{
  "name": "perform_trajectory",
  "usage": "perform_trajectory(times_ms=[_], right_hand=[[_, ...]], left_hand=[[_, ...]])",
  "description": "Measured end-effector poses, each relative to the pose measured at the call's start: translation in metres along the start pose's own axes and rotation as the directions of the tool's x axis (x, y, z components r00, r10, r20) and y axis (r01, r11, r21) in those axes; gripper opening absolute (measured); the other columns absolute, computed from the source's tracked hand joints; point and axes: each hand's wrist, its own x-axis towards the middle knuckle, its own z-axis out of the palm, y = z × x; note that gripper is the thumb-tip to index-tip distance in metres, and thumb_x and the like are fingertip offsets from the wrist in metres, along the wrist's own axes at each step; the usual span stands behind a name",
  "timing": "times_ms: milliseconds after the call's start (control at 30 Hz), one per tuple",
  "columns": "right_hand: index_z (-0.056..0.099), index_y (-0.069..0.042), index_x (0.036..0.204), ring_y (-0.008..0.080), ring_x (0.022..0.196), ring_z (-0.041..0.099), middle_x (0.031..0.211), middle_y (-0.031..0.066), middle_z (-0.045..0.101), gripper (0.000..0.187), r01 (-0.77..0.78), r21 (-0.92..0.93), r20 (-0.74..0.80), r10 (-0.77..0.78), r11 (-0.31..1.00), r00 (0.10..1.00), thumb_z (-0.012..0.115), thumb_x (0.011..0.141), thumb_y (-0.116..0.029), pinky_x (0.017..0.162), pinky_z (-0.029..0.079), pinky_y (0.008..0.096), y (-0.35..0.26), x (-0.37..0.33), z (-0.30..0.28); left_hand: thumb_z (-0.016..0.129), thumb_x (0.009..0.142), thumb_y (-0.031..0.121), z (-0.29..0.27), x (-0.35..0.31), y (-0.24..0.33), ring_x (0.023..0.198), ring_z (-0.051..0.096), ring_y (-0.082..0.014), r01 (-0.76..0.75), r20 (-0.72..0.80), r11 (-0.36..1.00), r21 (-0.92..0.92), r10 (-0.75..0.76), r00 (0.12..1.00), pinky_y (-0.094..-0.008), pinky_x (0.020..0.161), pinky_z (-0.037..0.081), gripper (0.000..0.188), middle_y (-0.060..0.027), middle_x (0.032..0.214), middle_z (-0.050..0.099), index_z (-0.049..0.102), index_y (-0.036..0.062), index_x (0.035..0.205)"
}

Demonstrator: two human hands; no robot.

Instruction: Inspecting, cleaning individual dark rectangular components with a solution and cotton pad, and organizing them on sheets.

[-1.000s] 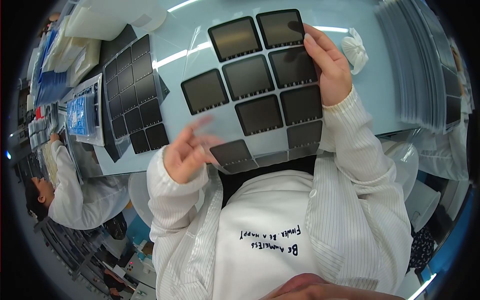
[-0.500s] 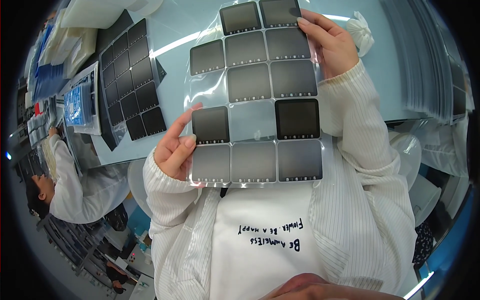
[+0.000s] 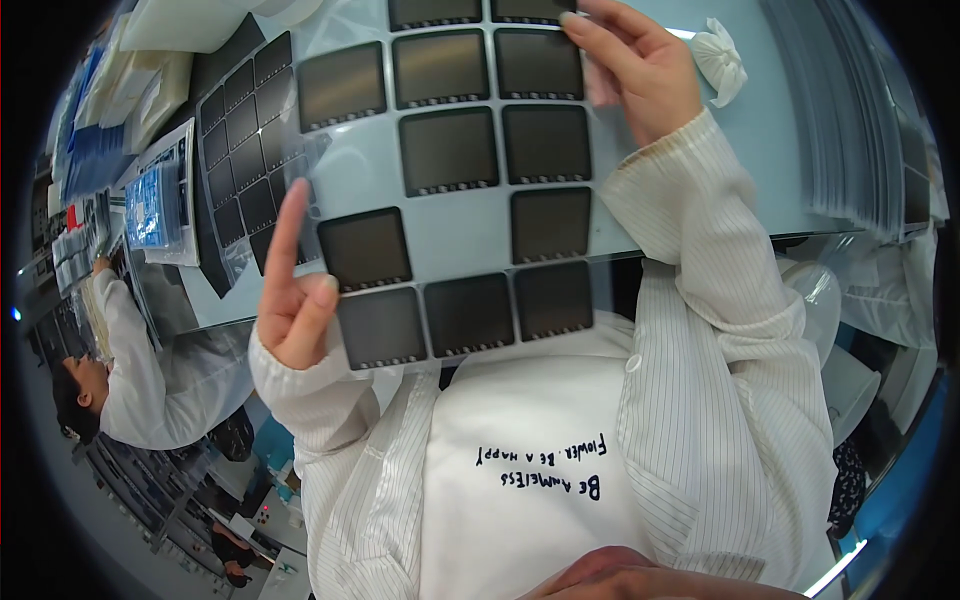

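Observation:
A clear plastic sheet (image 3: 458,232) bearing rows of dark rectangular panels with rounded corners is held up in front of me, slightly tilted. Two spots on it have no panel: one at the left of a middle row, one at the centre of the row below. My left hand (image 3: 298,320) pinches the sheet's lower left edge, thumb at the margin and index finger stretched upward. At the upper right edge, my right hand (image 3: 655,85) grips it with the thumb on the near face; its other fingers are partly hidden behind.
Another panelled sheet (image 3: 243,150) lies on the glass-like table (image 3: 780,190) to the left. Beyond it are blue packets (image 3: 155,208) and translucent stacks (image 3: 150,90). A crumpled white bundle (image 3: 720,62) and a tall pile of clear sheets (image 3: 850,120) are at right. A person (image 3: 165,390) works at far left.
The panelled sheet has shifted left and tilted, its top rows moving up out of view. Both my hands have moved left with it, and its panels now look darker.

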Motion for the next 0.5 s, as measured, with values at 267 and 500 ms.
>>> perform_trajectory(times_ms=[267,500], right_hand=[[0.059,0.009,0.109,0.0087,0.043,0.053,0.065,0.0051,0.062,0.032,0.080,-0.494,-0.056,-0.124,0.866,0.991,0.066,0.083,-0.007,0.040,0.040,0.0236,0.011,0.024,0.018],[0.064,-0.004,0.115,0.0071,0.057,0.048,0.089,0.0037,0.064,0.043,0.316,-0.945,0.190,-0.645,0.084,0.740,0.076,0.078,-0.022,0.052,0.040,0.0213,-0.025,-0.002,-0.013]], left_hand=[[0.050,0.092,0.006,0.022,0.019,-0.020,0.049,0.050,-0.0049,0.195,-0.156,0.899,0.391,-0.144,0.977,-0.0178,0.050,0.041,0.066,0.0017,0.059,0.056,0.016,0.0067,0.148],[0.053,0.091,0.007,0.035,0.034,-0.021,0.038,0.052,-0.0098,0.276,-0.217,0.675,0.685,-0.172,0.961,-0.0217,0.038,0.041,0.069,-0.0023,0.050,0.055,0.014,0.0094,0.149]])
